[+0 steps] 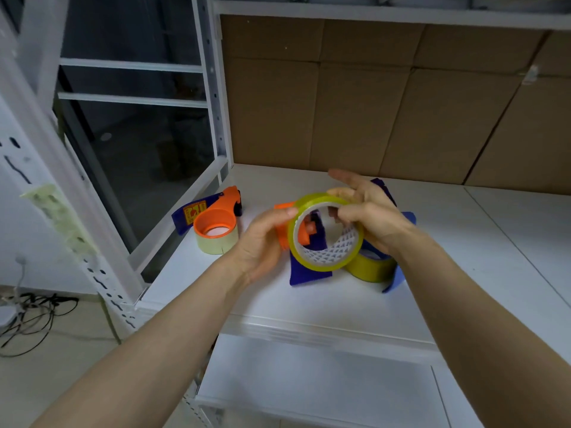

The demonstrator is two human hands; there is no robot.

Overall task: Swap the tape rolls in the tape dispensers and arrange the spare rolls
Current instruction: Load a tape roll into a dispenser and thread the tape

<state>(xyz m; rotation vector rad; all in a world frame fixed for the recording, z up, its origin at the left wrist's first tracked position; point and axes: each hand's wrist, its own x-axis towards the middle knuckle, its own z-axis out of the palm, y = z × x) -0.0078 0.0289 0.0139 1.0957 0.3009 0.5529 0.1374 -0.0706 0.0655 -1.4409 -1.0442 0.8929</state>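
tape roll (324, 231) is up off the shelf (309, 304), pinched between your left hand (262, 239) and right hand (370, 220). far dispenser (213, 216) looks loaded; near dispenser (309, 261) and spare roll (370, 268) remain.

head cam | on my head, facing forward and down | close over my hands (309, 230) at the shelf (309, 307)

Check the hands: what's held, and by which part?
A yellowish tape roll, held up between both hands: left hand fingers on its left outer edge, right hand fingers on its upper right rim.
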